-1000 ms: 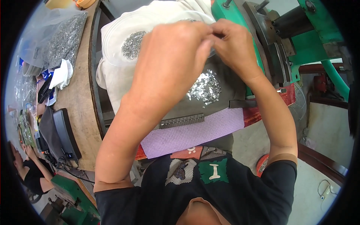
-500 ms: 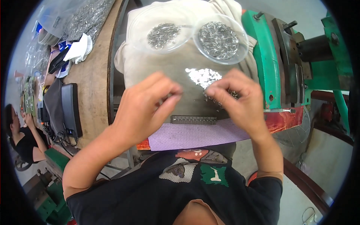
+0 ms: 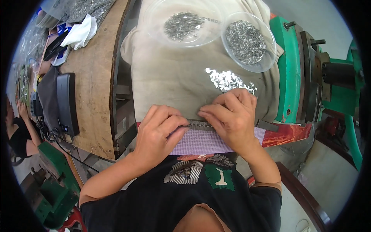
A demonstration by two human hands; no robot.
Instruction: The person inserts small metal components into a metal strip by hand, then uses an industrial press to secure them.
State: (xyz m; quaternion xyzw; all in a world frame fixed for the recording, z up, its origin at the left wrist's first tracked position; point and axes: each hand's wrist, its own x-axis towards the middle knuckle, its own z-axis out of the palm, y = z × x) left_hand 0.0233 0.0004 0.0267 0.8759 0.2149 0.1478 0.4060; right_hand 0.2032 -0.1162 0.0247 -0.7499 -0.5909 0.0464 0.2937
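I observe the dark slotted strip (image 3: 201,126) along the far edge of the lilac cloth (image 3: 193,143), between the left hand (image 3: 159,129) and right hand (image 3: 233,120). The left fingers are at its left end; I cannot tell whether either hand's fingers are clamped. Silvery flakes (image 3: 227,80) lie beyond the right hand

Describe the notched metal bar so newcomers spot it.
Find the beige cloth, then the purple mat at its near edge. At the mat's far edge, the notched metal bar shows between left hand and right hand. Unlike the plain bar rightward, it's notched.
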